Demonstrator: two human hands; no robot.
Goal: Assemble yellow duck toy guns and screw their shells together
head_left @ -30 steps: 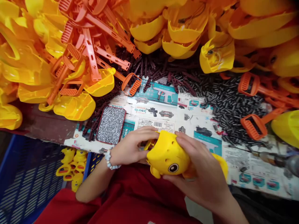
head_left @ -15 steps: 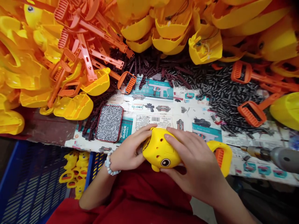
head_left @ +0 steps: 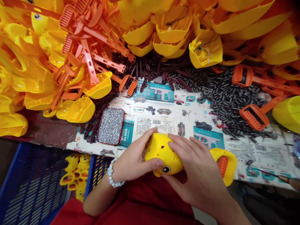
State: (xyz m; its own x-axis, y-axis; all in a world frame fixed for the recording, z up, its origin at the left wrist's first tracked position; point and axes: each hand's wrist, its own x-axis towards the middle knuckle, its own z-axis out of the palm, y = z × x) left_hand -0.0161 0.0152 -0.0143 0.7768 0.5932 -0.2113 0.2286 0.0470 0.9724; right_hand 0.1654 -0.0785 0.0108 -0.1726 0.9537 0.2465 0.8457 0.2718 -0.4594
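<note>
A yellow plastic toy (head_left: 170, 156) with a printed eye and small holes in its shell is held between both hands, over the near edge of the worktable. My left hand (head_left: 138, 159), with a beaded bracelet at the wrist, grips its left end, the thumb lying across the shell near the eye. Around the right side of the shell wraps my right hand (head_left: 197, 165), fingers on top and thumb below. Beyond that hand shows the toy's yellow loop handle (head_left: 231, 168) with an orange grip inside. The toy's underside is hidden.
A tray of small metal screws (head_left: 110, 126) sits left of centre. Orange handles (head_left: 90, 62), yellow shells (head_left: 172, 34) and black tubes (head_left: 234, 100) are heaped behind. A screwdriver bit (head_left: 274, 175) enters from the right. A blue crate (head_left: 14, 187) stands lower left with finished-looking yellow toys (head_left: 78, 168).
My left thumb has come over onto the shell beside the eye. The power screwdriver at right has moved down and right, mostly out of view. The view has shifted slightly.
</note>
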